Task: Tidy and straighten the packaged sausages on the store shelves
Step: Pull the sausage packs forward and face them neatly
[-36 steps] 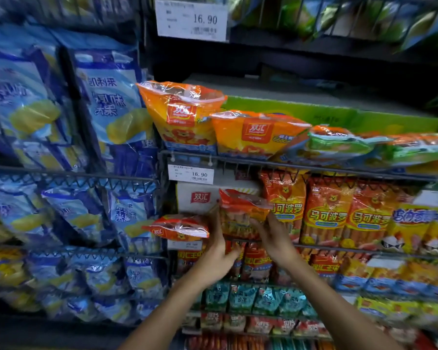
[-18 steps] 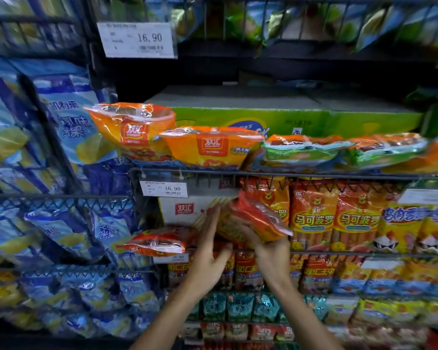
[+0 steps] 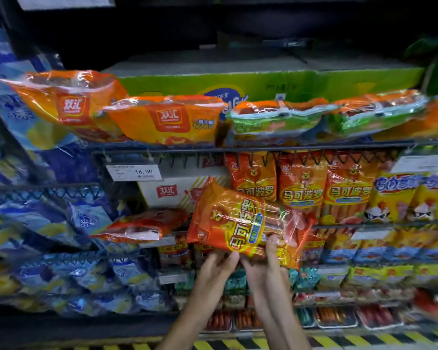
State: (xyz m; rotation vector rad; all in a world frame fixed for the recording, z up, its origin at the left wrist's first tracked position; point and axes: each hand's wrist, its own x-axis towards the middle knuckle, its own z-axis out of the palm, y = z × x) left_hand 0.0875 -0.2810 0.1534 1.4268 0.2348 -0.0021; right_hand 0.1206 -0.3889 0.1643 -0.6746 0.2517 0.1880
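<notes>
An orange-red sausage pack [image 3: 240, 223] with yellow lettering lies tilted on its side in front of the middle shelf. My left hand [image 3: 216, 269] grips its lower edge from below, and my right hand [image 3: 266, 266] holds the same edge, thumb up over the front of the pack. To its left another red sausage pack [image 3: 142, 226] lies flat on the shelf. Upright packs of the same kind [image 3: 301, 188] hang in a row just right of the held pack.
Orange packs [image 3: 167, 120] and green packs [image 3: 276, 117] lie on the wire shelf [image 3: 238, 146] above. A white carton [image 3: 172, 192] stands behind the held pack. Blue bags [image 3: 48, 223] fill the racks on the left. A price tag [image 3: 134, 172] hangs below the upper shelf.
The pack has come out from the shelf and turned onto its side, face towards me. Both hands have dropped to its lower edge. The view has moved closer and lower.
</notes>
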